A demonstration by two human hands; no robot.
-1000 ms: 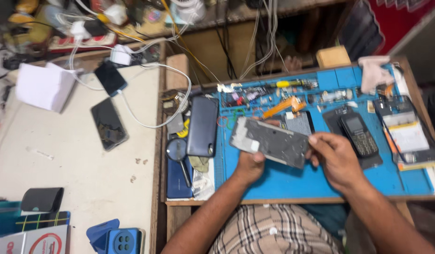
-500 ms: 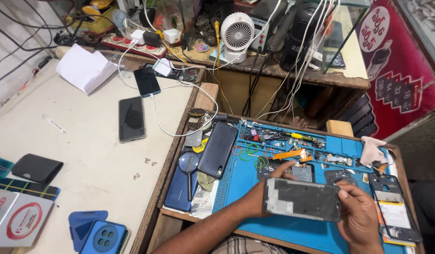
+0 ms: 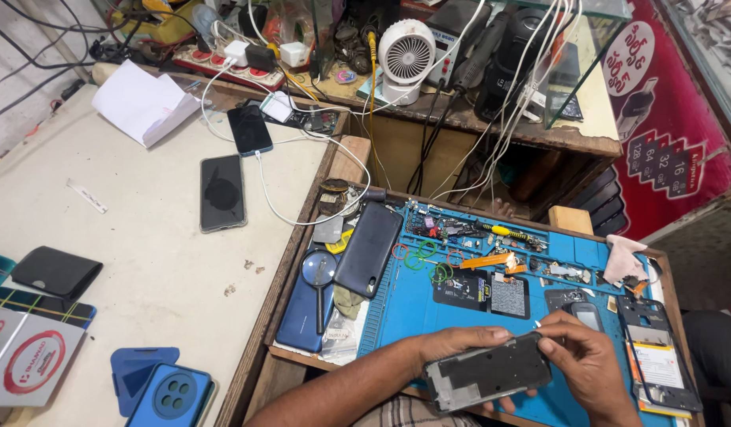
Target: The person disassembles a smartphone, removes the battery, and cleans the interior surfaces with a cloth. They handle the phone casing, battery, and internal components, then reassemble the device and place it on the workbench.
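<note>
Opened phone frame held over blue repair mat at 6 o'clock.
Left hand fingers clasping the frame's left end; right hand fingers pinching its top right corner; magnifying glass at 9 o'clock.

The opened phone frame hid the left hand's fingertips. The blue phone was cut off by the bottom edge. Small parts on the blue mat were too small to identify.
</note>
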